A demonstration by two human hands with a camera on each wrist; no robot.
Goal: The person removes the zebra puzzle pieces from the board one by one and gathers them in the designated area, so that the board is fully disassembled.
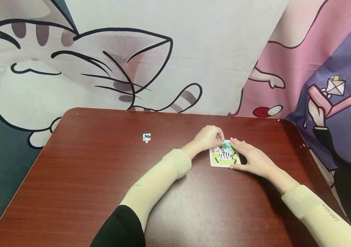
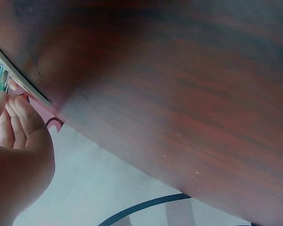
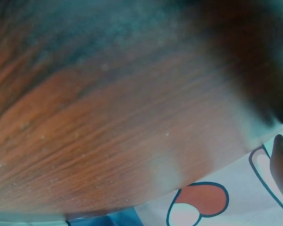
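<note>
Dark reddish-brown table [image 1: 85,178], wood-grained. A square picture card [image 1: 224,157], white-bordered, lies flat toward its far side, right of the middle. A zebra is printed on it over green ground, with blue along the top.

Left hand [image 1: 207,138] is held over the card's far left corner. Thumb and fingertips are brought together; in the left wrist view a small teal-edged piece [image 2: 3,77] appears to be pinched between them, though it is cut close by the frame edge and its printed face cannot be made out.

Right hand [image 1: 252,157] is laid along the card's right side. Fingers are straight and kept together, tips at the far right corner; the thumb is set well apart from them, its tip at the near right corner. In the right wrist view, only a sliver of this hand is caught at the right edge.

A loose tile [image 1: 146,138], blue with a black-and-white figure, lies on the table well to the left of the card, near the far edge.

Both forearms are covered by pale yellow sleeves [image 1: 155,181]. Behind the table, a white cloth [image 1: 224,41] printed with a cat is hung beside a pink and purple one [image 1: 311,61].
</note>
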